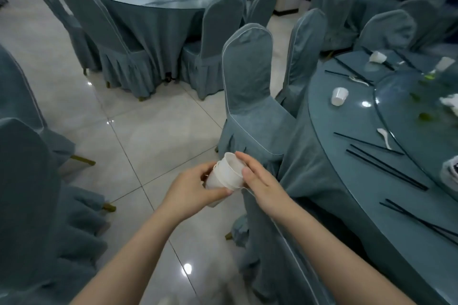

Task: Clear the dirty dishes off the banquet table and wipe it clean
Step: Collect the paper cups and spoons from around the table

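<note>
My left hand [190, 189] grips a stack of white plastic cups [226, 172] over the floor, off the desk's [347, 171] left edge. My right hand [260, 181] rests flat-fingered against the top cup's rim. Another cup [339, 96] and black chopsticks [386, 168] sit near the desk's left edge.

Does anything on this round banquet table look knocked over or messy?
Yes. A white plastic cup lies tipped on its side near the table's near rim, and a crumpled one lies farther back. Black chopsticks lie scattered at odd angles.
</note>
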Demonstrator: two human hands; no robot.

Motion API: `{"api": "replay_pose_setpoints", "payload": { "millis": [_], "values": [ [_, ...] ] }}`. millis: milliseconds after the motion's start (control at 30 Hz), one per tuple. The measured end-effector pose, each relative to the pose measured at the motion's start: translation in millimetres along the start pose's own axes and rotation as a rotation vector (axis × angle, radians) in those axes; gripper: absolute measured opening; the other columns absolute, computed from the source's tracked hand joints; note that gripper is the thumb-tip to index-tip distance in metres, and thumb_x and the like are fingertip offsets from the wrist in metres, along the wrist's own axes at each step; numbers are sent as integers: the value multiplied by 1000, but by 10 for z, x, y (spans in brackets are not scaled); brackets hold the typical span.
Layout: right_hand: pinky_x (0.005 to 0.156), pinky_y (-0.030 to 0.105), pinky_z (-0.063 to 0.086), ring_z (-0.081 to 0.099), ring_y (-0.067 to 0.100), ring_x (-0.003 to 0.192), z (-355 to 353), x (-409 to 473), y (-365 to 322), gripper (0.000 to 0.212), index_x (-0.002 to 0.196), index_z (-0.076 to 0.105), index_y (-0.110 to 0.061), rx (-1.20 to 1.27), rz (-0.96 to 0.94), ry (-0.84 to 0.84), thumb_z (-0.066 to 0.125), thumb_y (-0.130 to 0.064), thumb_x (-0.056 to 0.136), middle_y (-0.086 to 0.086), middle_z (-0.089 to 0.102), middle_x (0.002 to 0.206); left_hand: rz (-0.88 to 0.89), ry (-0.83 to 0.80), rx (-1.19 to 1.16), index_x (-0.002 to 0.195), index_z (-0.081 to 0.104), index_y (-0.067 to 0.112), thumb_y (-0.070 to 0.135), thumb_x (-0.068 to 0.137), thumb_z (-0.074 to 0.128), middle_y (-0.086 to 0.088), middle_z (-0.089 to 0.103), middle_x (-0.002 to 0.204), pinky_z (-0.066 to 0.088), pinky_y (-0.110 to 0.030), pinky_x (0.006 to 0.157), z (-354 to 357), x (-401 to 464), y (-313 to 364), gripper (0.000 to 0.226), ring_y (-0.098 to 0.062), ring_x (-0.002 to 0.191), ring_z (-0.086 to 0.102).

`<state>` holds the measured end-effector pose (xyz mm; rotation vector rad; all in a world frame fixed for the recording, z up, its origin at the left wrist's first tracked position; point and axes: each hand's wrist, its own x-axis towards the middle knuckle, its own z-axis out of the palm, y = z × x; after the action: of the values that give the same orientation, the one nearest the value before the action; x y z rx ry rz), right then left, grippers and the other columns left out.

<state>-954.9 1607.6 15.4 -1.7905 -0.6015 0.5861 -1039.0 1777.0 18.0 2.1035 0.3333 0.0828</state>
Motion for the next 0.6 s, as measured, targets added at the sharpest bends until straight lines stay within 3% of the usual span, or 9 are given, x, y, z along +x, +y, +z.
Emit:
{"api": "replay_pose_setpoints", "payload": {
  "millis": [167,267,400,533,600],
  "values": [
    [112,42,34,41,3,131,359,285,-193,42,141,41,-22,-17,26,148,41,-30,100,-10,45,143,40,-16,-75,93,55,58,48,56,77,36,65,89,46,-9,70,-502,193,-262,44,11,83,61],
    [110,44,37,45,1,127,426,370,-237,40,138,46,-25,-13,46,235,45,-32,98,-12,49,139,56,-14,-128,96,59,50,46,57,78,32,67,90,43,-6,67,-740,309,-366,44,11,83,61],
    [107,43,41,50,-2,121,307,461,-232,28,125,55,-36,-36,82,379,47,-32,98,-21,56,127,84,-42,-140,111,60,39,40,62,80,21,68,97,48,-18,76,-976,559,-359,53,7,88,62],
    [106,43,41,52,0,120,128,636,-189,26,122,57,-35,-22,115,492,49,-31,97,-19,59,123,136,-76,-154,102,58,43,24,71,81,23,67,97,46,-8,71,-1075,944,-285,43,11,88,61],
    [105,41,43,54,-1,116,12,747,-153,28,123,59,-30,-6,129,557,50,-29,97,-19,61,121,148,-97,-162,99,60,42,20,72,80,20,69,97,47,-10,72,-1073,1168,-254,41,8,87,63]
  ]
}}
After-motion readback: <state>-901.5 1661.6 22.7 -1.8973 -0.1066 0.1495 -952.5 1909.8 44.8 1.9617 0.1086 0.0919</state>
